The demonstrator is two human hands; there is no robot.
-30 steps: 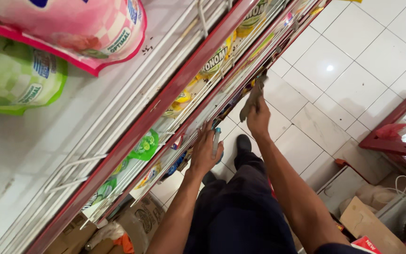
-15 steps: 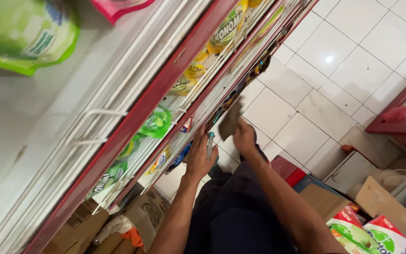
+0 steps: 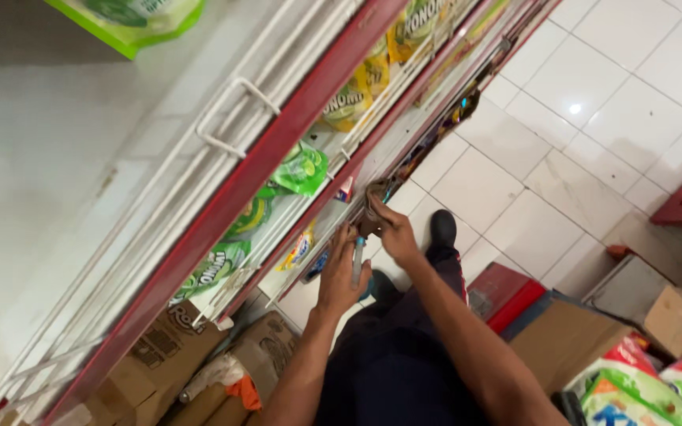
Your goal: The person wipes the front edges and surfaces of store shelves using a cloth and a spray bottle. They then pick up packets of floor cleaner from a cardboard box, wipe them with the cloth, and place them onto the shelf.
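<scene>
Single head view, steep downward tilt, close over hands (image 3: 369, 256) at shelf edge (image 3: 278, 150).

Both arms reach forward, left hand (image 3: 342, 274) and right hand (image 3: 394, 233) half-curled.

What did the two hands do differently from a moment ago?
The right hand came down from higher along the shelf edge and now sits close beside the left hand, keeping its grip on a small brownish thing. The left hand kept its slim pen-like thing by the low shelf.
</scene>
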